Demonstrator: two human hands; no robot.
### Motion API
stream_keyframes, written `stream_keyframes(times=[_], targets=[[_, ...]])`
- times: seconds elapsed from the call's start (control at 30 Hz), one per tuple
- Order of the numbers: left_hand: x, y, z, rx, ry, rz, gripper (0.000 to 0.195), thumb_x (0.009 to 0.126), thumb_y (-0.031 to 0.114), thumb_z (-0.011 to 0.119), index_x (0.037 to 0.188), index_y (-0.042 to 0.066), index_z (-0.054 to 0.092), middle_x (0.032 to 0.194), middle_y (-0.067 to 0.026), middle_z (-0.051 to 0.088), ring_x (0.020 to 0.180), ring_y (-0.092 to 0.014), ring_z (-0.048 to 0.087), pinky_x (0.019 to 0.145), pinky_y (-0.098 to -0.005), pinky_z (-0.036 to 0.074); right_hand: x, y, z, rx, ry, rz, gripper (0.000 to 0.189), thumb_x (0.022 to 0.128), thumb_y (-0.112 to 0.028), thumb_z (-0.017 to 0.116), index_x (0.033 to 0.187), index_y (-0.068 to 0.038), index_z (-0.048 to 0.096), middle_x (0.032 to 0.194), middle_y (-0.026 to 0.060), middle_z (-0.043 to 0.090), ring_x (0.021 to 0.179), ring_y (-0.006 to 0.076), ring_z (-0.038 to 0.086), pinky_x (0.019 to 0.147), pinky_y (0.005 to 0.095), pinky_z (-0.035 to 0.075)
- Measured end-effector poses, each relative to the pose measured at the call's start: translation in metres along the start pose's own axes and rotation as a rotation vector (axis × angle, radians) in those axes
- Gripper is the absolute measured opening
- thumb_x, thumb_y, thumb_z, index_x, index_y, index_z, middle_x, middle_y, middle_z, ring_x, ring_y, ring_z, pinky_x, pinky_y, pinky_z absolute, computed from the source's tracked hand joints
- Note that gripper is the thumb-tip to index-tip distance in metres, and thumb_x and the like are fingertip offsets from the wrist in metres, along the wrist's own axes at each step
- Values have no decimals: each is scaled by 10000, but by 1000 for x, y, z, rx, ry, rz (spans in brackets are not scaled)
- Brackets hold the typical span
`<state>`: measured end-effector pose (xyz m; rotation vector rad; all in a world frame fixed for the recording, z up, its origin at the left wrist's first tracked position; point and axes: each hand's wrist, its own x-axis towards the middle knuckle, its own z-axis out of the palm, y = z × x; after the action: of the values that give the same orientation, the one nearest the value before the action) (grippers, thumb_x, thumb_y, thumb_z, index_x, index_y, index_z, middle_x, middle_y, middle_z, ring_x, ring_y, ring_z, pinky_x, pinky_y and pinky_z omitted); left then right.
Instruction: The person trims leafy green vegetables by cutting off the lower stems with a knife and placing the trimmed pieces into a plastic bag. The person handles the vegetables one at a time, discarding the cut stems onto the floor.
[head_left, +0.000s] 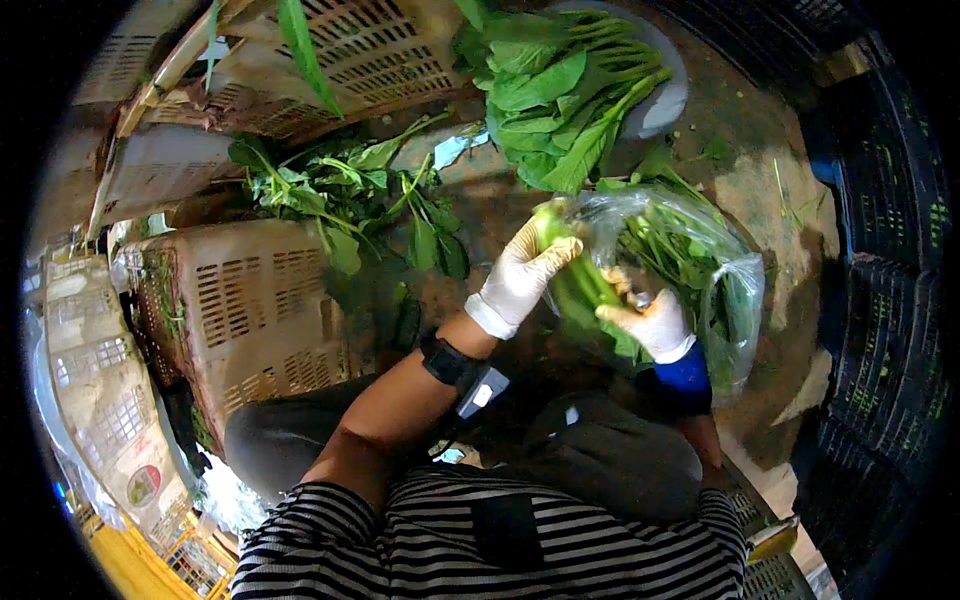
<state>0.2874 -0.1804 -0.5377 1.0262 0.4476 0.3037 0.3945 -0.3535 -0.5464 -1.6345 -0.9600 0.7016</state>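
My left hand (517, 281), in a white glove, grips a bunch of leafy greens (581, 281) by its pale stalk end. The leaves hang down toward my lap. My right hand (656, 322), gloved too, has its thumb and fingers around the lower stalks and looks blurred. A small shiny thing (641, 300) shows at its fingers; I cannot tell what it is. Just beyond and to the right lies a clear plastic bag (739, 277) with more greens (667, 244) in it. Farther off, a large pile of leafy greens (544, 97) rests on a pale round surface (667, 94).
Loose leaves and stems (322, 187) are strewn on the floor at left. A beige perforated crate (259, 300) stands beside my left knee, and another crate (375, 52) is behind the loose leaves. Stacked black crates (889, 322) line the right side. Blue-white scrap (454, 148) lies mid-floor.
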Motion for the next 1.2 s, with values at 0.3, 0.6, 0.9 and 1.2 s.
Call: stream_keyframes(times=[0.3, 0.6, 0.9, 1.2], targets=[[-32, 41, 1, 299, -43, 91, 252, 857, 154, 554, 1053, 29, 456, 893, -35, 543, 767, -111, 503, 712, -248, 434, 59, -66, 15, -775, -37, -251, 296, 692, -294, 600, 946, -157, 533, 829, 68, 515, 772, 268, 542, 582, 385, 437], [-42, 74, 16, 951, 276, 183, 131, 759, 103, 604, 807, 40, 500, 654, -125, 535, 537, -257, 535, 516, -317, 444, 49, -6, 35, -841, -254, 241, 146, 746, -209, 561, 827, -87, 553, 780, 148, 592, 694, 323, 588, 586, 419, 462], [97, 163, 68, 1507, 48, 873, 180, 823, 115, 531, 941, 12, 442, 794, -191, 569, 742, -379, 562, 631, -404, 455, -34, 42, -57, 175, 103, 397, 262, 835, -141, 558, 1076, -39, 546, 868, 14, 605, 727, 73, 533, 644, 219, 438], [237, 103, 26, 1678, -6, 208, 752, 848, 510, 413, 1396, 116, 83, 1434, -146, 142, 1314, -340, 125, 1050, -430, 148, -13, 94, -33, -699, 270, 320, 381, 713, -310, 673, 1009, -88, 582, 803, 78, 603, 681, 219, 592, 619, 310, 465]])
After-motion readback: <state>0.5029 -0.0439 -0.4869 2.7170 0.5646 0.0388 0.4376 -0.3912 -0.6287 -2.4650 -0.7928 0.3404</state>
